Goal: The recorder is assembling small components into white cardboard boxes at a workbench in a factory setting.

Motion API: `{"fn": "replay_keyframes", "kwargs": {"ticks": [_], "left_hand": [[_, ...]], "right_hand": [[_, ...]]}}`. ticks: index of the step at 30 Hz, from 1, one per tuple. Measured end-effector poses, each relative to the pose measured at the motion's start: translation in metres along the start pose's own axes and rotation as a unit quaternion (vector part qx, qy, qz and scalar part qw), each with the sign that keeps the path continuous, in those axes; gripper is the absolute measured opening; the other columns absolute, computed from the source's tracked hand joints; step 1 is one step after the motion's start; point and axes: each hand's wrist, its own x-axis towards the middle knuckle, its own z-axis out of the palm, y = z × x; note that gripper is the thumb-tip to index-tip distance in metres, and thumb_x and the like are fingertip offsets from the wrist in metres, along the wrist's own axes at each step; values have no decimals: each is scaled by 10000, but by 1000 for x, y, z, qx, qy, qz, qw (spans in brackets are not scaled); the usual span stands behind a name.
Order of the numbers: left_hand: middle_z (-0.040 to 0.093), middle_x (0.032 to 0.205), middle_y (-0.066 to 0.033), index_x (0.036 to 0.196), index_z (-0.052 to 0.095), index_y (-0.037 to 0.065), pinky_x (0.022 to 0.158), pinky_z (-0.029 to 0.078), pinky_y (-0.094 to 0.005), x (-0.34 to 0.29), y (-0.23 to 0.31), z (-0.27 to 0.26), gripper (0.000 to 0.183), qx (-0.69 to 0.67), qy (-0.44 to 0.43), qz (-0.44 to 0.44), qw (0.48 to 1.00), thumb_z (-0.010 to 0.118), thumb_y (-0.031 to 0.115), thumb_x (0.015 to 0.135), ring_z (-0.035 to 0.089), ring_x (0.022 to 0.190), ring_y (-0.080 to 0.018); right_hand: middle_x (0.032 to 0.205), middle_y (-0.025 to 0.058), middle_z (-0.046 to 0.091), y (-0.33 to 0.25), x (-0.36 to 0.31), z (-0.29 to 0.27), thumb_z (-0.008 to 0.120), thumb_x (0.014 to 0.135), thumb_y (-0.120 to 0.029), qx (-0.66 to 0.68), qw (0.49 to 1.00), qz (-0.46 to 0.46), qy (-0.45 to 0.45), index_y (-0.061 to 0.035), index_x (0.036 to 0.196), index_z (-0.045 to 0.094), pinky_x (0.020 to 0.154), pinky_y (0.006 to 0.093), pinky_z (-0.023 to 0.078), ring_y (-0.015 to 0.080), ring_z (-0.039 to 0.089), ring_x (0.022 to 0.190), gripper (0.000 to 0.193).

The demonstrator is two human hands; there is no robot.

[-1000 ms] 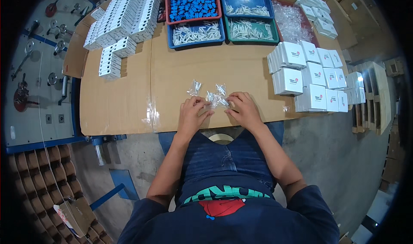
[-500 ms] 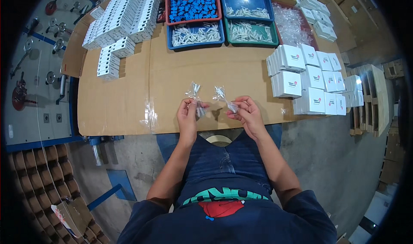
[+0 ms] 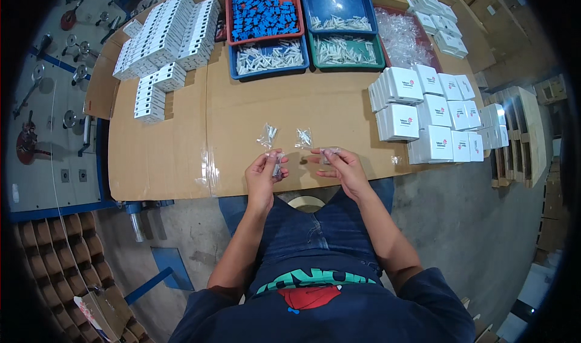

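Near the front edge of the cardboard-covered table, my left hand pinches a small clear plastic bag between thumb and fingers. My right hand grips another clear bag by thumb and forefinger, its other fingers stretched to the left. What is inside that second bag is hard to make out. Just beyond my hands, two small clear bags with white plugs in them lie on the cardboard: the left bag and the right bag. Neither hand touches those two.
At the back are a red tray of blue plastic parts, blue trays and a green tray with white plugs, and a heap of clear bags. White boxes stand stacked right; more white units sit at back left.
The two bags beyond my hands now lie apart from my fingers. My right hand has shifted slightly, its fingers more outstretched. The whole view has tilted a little.
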Motion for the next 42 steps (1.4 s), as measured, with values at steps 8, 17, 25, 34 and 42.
{"fn": "replay_keyframes", "kwargs": {"ticks": [8, 17, 25, 34, 42], "left_hand": [[742, 1158, -142, 1232, 685, -18, 854, 594, -326, 0, 7, -3, 350, 16, -42, -20, 999, 567, 274, 1080, 731, 1000, -200], [777, 1013, -111, 1078, 764, -53, 870, 562, -276, 1, 11, 3, 218, 31, -7, 63, 997, 728, 136, 976, 717, 941, -153], [766, 933, -117, 1001, 755, -42, 815, 575, -286, 6, 14, -3, 163, 32, 19, 91, 995, 747, 115, 956, 723, 842, -168], [692, 901, -67, 1032, 704, -6, 765, 609, -315, -1, 22, -9, 211, -16, 46, 94, 994, 715, 201, 994, 688, 757, -157], [687, 887, -55, 911, 635, 37, 662, 605, -299, -9, 10, -19, 151, -66, 75, 90, 991, 765, 107, 945, 669, 709, -132]], "right_hand": [[1297, 84, 700, -9, 10, -9, 504, 1094, -187, -125, 983, -131, 10, -1, 1306, 678, 1056, 326, 464, 156, 620, 1217, 331], [1148, 108, 757, -33, 26, -13, 646, 1015, -118, -146, 978, -143, 30, 39, 1149, 754, 971, 300, 497, 140, 668, 1066, 233], [967, 83, 727, -63, 82, -13, 720, 962, -77, 18, 987, -151, 49, -34, 993, 644, 827, 311, 596, 207, 737, 953, 93], [872, 47, 684, -115, 181, 9, 789, 925, -197, -103, 983, -138, 66, -24, 993, 659, 659, 295, 588, 142, 688, 765, 227], [839, 84, 705, -145, 304, 15, 830, 831, -239, -412, 908, -69, 32, 49, 1055, 705, 575, 294, 526, 147, 658, 642, 385]]}}
